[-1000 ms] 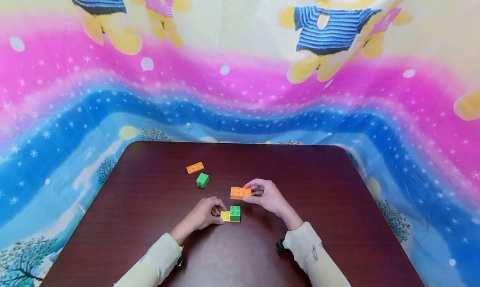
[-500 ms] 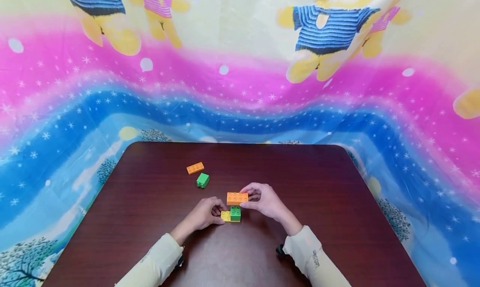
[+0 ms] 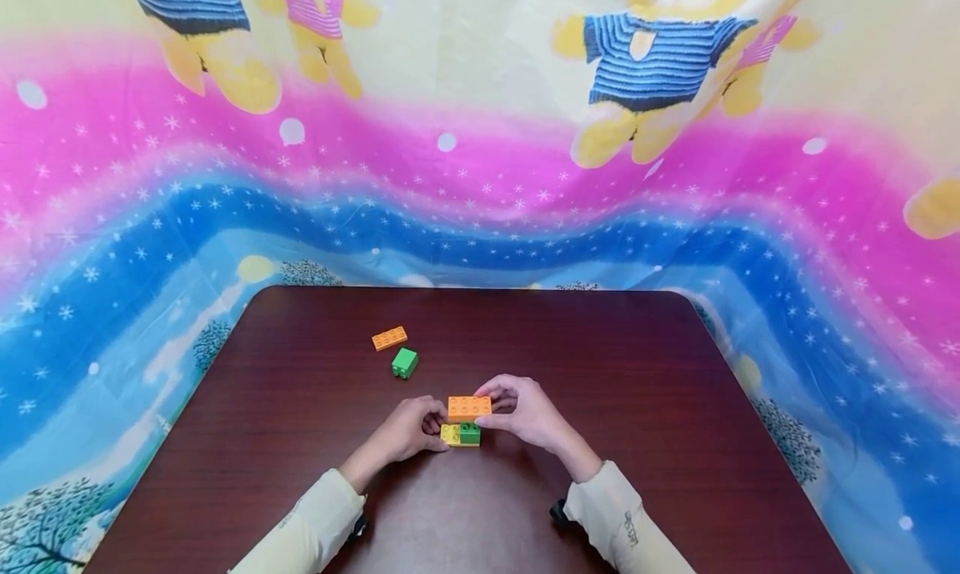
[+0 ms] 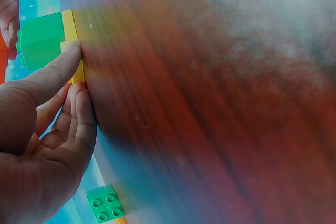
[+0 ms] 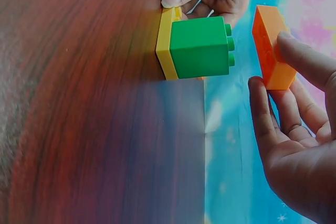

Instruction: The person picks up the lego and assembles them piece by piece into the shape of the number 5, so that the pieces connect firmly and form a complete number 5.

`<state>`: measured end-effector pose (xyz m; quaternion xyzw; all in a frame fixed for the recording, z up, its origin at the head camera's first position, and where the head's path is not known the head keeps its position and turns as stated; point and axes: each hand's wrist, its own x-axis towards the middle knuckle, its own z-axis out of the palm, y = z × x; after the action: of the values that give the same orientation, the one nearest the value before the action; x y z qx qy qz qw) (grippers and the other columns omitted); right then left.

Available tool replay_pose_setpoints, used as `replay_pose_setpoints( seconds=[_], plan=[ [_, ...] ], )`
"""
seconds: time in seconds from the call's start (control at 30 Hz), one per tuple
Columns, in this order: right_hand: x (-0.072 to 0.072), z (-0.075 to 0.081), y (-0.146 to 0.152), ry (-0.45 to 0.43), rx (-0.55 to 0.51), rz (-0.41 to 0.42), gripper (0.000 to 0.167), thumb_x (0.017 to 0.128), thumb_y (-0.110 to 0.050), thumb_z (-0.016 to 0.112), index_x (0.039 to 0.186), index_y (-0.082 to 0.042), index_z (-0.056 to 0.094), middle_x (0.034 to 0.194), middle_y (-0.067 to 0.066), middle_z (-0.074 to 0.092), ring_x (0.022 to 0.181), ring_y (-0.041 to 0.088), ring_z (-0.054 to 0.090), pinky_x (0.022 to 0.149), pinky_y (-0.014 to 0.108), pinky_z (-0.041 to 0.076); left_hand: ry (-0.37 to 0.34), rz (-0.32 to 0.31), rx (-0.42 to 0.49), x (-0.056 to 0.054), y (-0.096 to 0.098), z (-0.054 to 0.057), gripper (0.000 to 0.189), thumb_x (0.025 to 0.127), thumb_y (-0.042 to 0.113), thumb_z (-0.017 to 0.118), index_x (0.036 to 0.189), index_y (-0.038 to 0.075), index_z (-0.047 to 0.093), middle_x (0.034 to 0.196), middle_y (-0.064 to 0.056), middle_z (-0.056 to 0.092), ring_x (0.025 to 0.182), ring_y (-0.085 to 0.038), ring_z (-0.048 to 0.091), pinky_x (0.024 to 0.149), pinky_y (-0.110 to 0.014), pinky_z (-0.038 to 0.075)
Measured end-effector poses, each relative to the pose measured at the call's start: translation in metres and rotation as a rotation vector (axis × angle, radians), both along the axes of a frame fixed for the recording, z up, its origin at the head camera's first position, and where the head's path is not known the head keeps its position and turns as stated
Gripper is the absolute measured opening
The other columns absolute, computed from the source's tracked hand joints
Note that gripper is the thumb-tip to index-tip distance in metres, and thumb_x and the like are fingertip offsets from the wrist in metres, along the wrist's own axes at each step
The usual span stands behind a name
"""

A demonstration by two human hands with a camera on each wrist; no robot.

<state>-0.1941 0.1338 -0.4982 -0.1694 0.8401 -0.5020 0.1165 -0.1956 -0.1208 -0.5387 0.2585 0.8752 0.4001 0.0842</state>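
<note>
A thin yellow toy brick (image 3: 451,435) lies on the table with a green brick (image 5: 199,47) standing on its right half. My left hand (image 3: 409,428) pinches the yellow brick's left end between thumb and fingers; the left wrist view shows the thumb (image 4: 62,69) along its edge. Between the thumb and fingers of my right hand (image 3: 528,411) is an orange brick (image 3: 469,407), studs up in the head view. In the right wrist view a gap separates this orange brick (image 5: 274,48) from the green brick's studs.
Farther back on the dark wooden table (image 3: 600,349) lie a thin orange brick (image 3: 389,338) and a second green brick (image 3: 405,362), tipped on its side. A patterned cloth (image 3: 480,182) hangs behind and around the table.
My right hand has brought the orange brick left and nearer the body, so it now overlaps the green brick's far part in the head view. My left hand has stayed on the yellow brick.
</note>
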Motion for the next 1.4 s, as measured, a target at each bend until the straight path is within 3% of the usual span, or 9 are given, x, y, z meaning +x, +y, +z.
replay_pose_setpoints(
  seconds=[0.3,0.67,1.4],
  plan=[
    [0.004,-0.006,-0.005,0.077,0.044,0.042,0.032,0.083,-0.024,0.089,0.111,-0.022,0.074,0.105,-0.004,0.071,0.092,0.016,0.066,0.085,0.032,0.057,-0.009,0.013,-0.025,0.001,0.001,0.001,0.032,0.073,0.003,0.093,0.089,0.006,0.065,0.086,-0.005,0.060,0.078,-0.015,0.063,0.068,-0.020,0.052],
    [0.007,-0.013,-0.010,0.076,0.068,0.051,0.033,0.083,-0.028,0.089,0.112,-0.025,0.075,0.106,-0.005,0.069,0.096,0.029,0.066,0.082,0.029,0.055,0.001,0.015,-0.019,0.001,0.000,0.000,0.034,0.072,0.003,0.094,0.097,0.007,0.071,0.086,0.001,0.060,0.077,-0.011,0.063,0.068,-0.021,0.054],
    [0.004,-0.018,-0.014,0.103,0.045,0.036,0.034,0.079,-0.022,0.092,0.110,-0.022,0.076,0.103,-0.005,0.071,0.091,0.025,0.068,0.078,0.030,0.056,-0.008,0.024,-0.044,0.001,0.002,0.000,0.031,0.073,0.005,0.094,0.094,0.010,0.071,0.087,0.002,0.060,0.079,-0.012,0.063,0.069,-0.021,0.054]
  ],
)
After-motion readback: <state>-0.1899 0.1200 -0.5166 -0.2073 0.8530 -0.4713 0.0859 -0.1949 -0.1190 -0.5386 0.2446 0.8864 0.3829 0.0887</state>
